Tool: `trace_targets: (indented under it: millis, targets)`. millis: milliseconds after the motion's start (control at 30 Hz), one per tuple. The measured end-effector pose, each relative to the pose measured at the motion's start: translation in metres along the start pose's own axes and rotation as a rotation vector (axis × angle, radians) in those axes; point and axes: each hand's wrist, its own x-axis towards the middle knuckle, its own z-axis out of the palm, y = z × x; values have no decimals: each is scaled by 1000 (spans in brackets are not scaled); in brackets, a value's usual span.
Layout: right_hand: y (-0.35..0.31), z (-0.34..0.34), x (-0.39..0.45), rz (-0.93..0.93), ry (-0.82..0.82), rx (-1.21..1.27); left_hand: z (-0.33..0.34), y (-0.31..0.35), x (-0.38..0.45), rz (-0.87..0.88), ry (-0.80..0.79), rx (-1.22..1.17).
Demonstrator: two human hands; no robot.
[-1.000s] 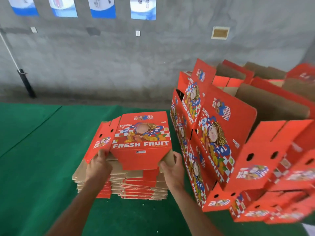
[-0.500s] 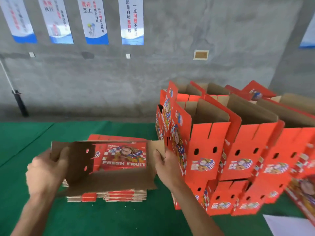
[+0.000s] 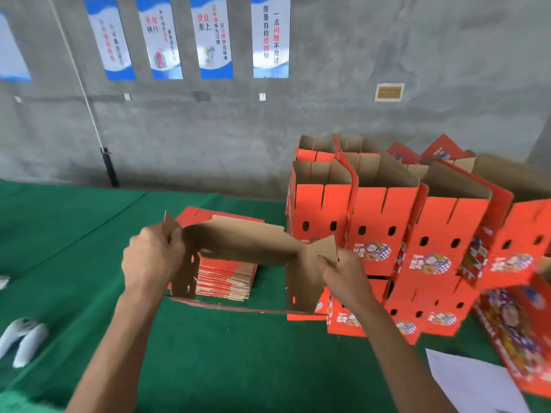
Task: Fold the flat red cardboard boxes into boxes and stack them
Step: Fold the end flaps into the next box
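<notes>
Green felt table (image 3: 89, 234) is carrying everything, running up to a grey concrete wall (image 3: 328, 114) with four blue-and-white posters (image 3: 269, 37) hanging in a row.

Folded red boxes (image 3: 387, 234) are standing in a stacked cluster along the table's right side, open tops up, brown insides showing, printed fronts facing the camera.

Half-opened box (image 3: 247, 245) is being held up over the table's middle, brown inner face toward the camera, end panels hanging down at both sides. Behind it, the pile of flat red blanks (image 3: 226, 278) is lying near the far edge.

Left hand (image 3: 152, 260) is gripping the box's left end, fingers curled round the panel. Right hand (image 3: 343, 272) is pinching the right end flap.

White sheet of paper (image 3: 471, 383) is lying at the near right corner.
</notes>
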Motion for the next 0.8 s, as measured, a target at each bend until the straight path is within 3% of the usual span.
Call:
trace_targets:
  millis: [133,300,600,800]
  targets:
    - [-1,-36,-19,-22,1,11,-34,15,-31,-25,-40,116]
    - [11,-72,-34,-28,-5,-64,-36,27,-64,-93,-158,99]
    - [102,-126,-44,216,-3,-376,74,48,-94,-52,-583,-199]
    - [159,-163,-57,311,3,-355,156,63,-124,-17,-542,-393]
